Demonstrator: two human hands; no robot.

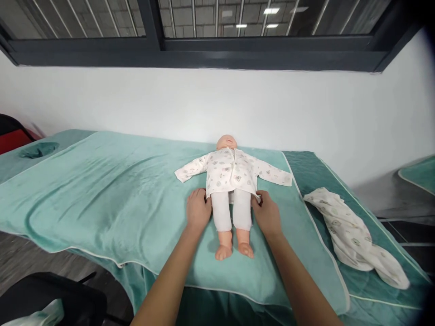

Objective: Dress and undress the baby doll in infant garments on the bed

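Observation:
A baby doll (222, 213) lies on its back with its head toward the wall. It wears a white printed long-sleeved shirt (231, 172), with both sleeves spread out to the sides. White cloth covers its legs, and the feet are bare. At the shirt's lower left corner, my left hand (199, 209) is closed with its fingertips at the hem. My right hand (267, 213) pinches the lower right corner of the hem beside the doll's hip. The fingertips of both hands are partly hidden.
Beneath the doll, a light green towel (112, 190) covers a bed with a darker green sheet (301, 165). White printed baby clothing (353, 235) lies crumpled at the right. A black chair (54, 294) stands at the lower left. Behind the bed is a white wall (152, 104) below a window.

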